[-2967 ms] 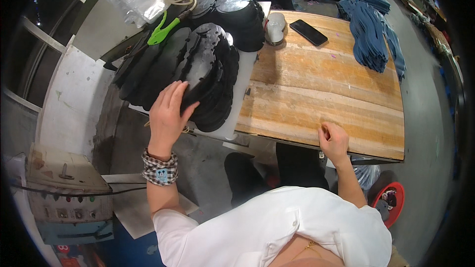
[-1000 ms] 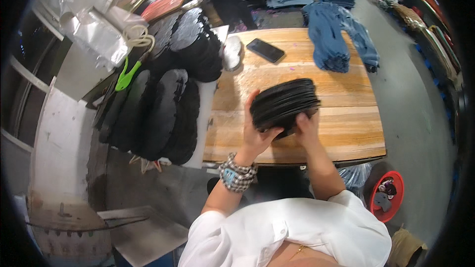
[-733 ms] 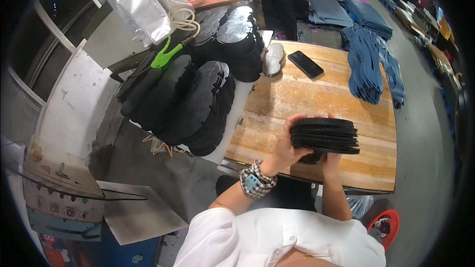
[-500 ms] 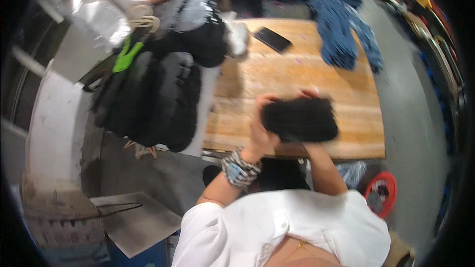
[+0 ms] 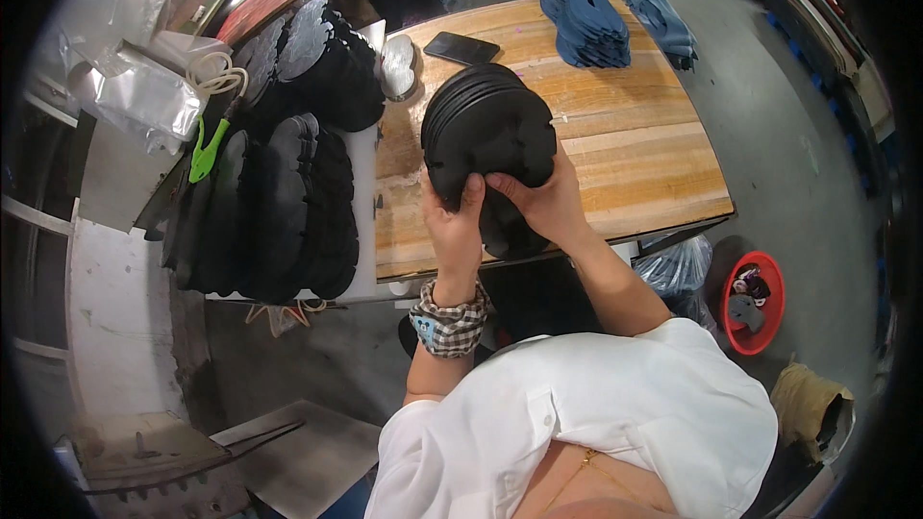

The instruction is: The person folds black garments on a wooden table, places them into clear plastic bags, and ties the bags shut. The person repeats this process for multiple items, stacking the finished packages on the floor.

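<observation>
Both my hands hold a stack of black cut pieces with rounded lobes and small edge notches, above the wooden tabletop. My left hand grips its near left edge, thumb on top. On the near right edge, my right hand is closed the same way, its thumb close to the other. Most fingers are hidden beneath the stack. A narrower black part shows below the thumbs; whether it belongs to the same pieces I cannot tell.
Left of the tabletop lie more black stacks, with a bright green-handled tool beside them. A phone, a pale sole-shaped piece and blue cut pieces lie toward the back. On the floor at right stands a red basin.
The black stack has turned from lying crosswise to showing its broad face, and has moved left and farther out. Both hands now hold its near edge with thumbs on top.
</observation>
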`<state>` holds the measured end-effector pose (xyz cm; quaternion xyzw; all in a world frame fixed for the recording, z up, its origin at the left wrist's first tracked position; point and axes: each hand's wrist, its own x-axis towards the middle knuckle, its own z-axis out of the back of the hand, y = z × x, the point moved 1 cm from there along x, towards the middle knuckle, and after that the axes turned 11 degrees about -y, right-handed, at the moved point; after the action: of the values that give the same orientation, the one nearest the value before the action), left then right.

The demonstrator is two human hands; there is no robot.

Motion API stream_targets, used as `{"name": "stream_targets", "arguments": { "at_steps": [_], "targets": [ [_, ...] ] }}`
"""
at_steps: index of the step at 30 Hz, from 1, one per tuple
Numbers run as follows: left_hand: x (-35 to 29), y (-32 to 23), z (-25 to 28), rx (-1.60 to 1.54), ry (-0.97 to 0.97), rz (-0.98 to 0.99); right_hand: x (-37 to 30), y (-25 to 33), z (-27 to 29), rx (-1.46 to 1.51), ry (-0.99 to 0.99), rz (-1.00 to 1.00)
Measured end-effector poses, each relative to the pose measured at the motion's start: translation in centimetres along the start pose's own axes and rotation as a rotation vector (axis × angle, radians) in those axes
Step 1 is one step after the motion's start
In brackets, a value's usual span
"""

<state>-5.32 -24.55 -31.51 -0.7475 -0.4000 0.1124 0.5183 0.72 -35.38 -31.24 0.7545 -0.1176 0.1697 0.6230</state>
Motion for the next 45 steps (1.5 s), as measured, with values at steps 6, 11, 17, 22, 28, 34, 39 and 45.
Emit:
{"name": "stream_targets", "arguments": {
  "at_steps": [6,11,17,22,28,34,39,45],
  "targets": [
    [-0.4,-0.7,-0.8,0.093,-0.106,-0.103,0.2,-1.3,-1.6,-0.186,-0.149,0.074],
    [-0.7,-0.3,-1.1,0.489,-0.196,-0.311,0.9,-3.6,-1.9,-0.229,-0.248,0.091],
    [-4.5,0.4,-2.3,0.483,-0.027,-0.478,4.3,-11.6,-1.4,-0.174,-0.315,-0.089],
    [-7.2,-2.4,-3.3,0.764,0.224,-0.647,2.5,-16.2,2.4,-0.005,-0.193,-0.274],
    [-4.8,-5.6,-1.1,0.339,0.623,-0.456,-1.2,-10.1,5.9,0.153,0.019,-0.297],
    [-4.3,-6.3,-1.1,0.332,0.506,-0.356,-3.3,-2.2,7.4,0.263,0.231,-0.190],
    [-4.1,-7.7,-0.5,0.313,0.702,-0.216,-5.5,1.0,7.8,0.303,0.382,-0.069],
    [-6.2,-8.7,-0.1,0.445,0.631,-0.450,-5.0,3.2,7.8,0.211,0.478,0.279]
  ]
}}
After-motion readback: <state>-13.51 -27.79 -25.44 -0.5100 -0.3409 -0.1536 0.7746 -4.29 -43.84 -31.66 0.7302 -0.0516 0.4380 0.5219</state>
